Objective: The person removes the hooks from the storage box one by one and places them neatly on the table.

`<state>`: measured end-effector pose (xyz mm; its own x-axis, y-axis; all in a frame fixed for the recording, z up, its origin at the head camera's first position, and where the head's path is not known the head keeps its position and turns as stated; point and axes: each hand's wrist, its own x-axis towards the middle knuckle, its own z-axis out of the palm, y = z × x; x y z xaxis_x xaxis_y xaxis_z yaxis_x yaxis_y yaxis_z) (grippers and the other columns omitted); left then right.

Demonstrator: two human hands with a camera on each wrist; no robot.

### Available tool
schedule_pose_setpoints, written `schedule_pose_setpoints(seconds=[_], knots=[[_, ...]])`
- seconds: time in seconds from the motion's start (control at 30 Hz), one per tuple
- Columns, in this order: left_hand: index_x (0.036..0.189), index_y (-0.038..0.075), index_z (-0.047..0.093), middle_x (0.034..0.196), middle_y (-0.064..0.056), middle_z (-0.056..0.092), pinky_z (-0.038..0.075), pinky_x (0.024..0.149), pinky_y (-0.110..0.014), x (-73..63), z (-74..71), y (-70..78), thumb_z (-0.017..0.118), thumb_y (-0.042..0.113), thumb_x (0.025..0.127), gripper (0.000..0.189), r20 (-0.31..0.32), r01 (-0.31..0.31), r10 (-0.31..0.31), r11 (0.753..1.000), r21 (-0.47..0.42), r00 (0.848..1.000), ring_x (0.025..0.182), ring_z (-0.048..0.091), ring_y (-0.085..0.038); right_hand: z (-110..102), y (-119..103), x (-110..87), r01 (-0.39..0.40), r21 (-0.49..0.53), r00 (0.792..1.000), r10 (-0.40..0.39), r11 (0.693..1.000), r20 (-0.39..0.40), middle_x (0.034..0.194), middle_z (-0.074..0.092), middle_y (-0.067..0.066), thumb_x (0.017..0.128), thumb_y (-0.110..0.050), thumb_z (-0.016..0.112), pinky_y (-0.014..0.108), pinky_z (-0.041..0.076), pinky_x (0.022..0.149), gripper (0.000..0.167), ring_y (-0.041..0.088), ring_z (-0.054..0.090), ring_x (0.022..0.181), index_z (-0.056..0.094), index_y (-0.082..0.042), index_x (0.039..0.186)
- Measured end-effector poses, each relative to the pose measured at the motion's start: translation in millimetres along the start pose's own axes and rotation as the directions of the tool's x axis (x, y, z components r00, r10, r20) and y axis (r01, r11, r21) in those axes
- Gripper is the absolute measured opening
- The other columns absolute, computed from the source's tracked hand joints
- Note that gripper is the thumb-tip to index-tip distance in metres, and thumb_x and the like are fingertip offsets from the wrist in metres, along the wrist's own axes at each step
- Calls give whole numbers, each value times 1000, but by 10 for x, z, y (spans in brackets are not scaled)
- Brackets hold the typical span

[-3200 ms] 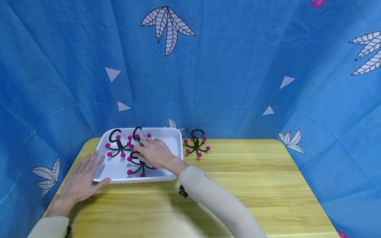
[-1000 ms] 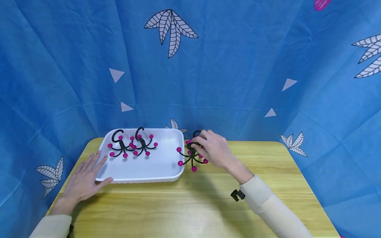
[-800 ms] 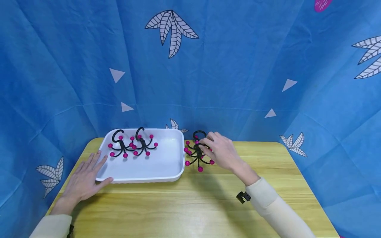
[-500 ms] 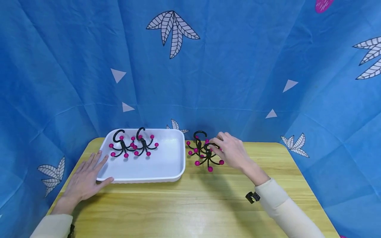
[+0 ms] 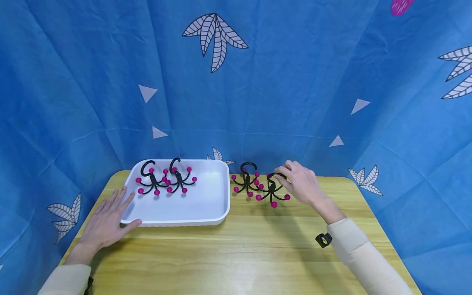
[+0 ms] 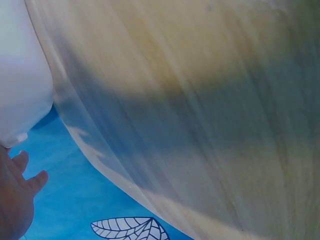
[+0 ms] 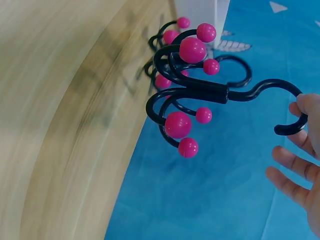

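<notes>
1. The right hand's (image 5: 303, 183) grip is closed in a pinch, thumb against finger, on the curved top of the held hook (image 7: 205, 93), black with pink ball tips; it appears to hang just above the bench (image 5: 221, 262).
2. It is just right of the bench hook (image 5: 247, 179); contact cannot be told. Lowering or swinging it leftward could tangle their arms.
3. The smooth, round rod could twist in so small a pinch.
4. The left hand's (image 5: 105, 223) fingers lie straight along the white tray's (image 5: 199, 209) left rim, clamped on nothing; pressing rightward could slide it.
5. Inside it, the left tray hook (image 5: 153, 179) and right tray hook (image 5: 179, 178) crowd together; lifting one might drag the other.
</notes>
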<state>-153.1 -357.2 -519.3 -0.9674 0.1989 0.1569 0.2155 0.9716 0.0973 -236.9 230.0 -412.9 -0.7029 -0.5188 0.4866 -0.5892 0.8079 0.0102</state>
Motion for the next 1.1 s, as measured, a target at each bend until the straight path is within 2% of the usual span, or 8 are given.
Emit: schedule_pose_setpoints(seconds=[0.27, 0.43, 0.9, 1.1], knots=[[168, 9, 23, 179, -19, 8, 24, 125, -74, 18, -5, -3, 58, 68, 96, 100, 13, 7, -7, 1000, -3, 1000, 163, 15, -50, 66, 274, -39, -34, 1, 999, 34, 999, -2, 88, 62, 1, 97, -24, 76, 22, 31, 46, 14, 16, 48, 69, 77, -18, 109], [169, 10, 22, 179, -18, 7, 24, 125, -74, 20, -12, 3, 59, 68, 96, 100, 23, 17, -17, 1000, -4, 1000, 162, 17, -50, 111, 397, -44, -62, 4, 998, 62, 998, 28, 89, 62, 2, 100, -25, 72, 23, 32, 47, 14, 17, 48, 70, 77, -17, 111], [169, 10, 22, 179, -19, 10, 23, 125, -74, 11, -22, 3, 60, 67, 95, 101, 24, 21, -21, 1000, -11, 1000, 161, 19, -51, 289, 584, -5, -128, 13, 982, 125, 992, 141, 92, 62, 4, 104, -28, 67, 26, 35, 49, 19, 19, 48, 73, 76, -15, 116], [169, 11, 21, 179, -20, 11, 24, 125, -75, 7, -16, -1, 61, 67, 95, 101, 17, 16, -16, 1000, -5, 1000, 161, 18, -50, 392, 645, 26, -144, 26, 977, 138, 989, 164, 87, 56, 4, 105, -27, 66, 25, 30, 50, 20, 18, 42, 70, 76, -15, 118]])
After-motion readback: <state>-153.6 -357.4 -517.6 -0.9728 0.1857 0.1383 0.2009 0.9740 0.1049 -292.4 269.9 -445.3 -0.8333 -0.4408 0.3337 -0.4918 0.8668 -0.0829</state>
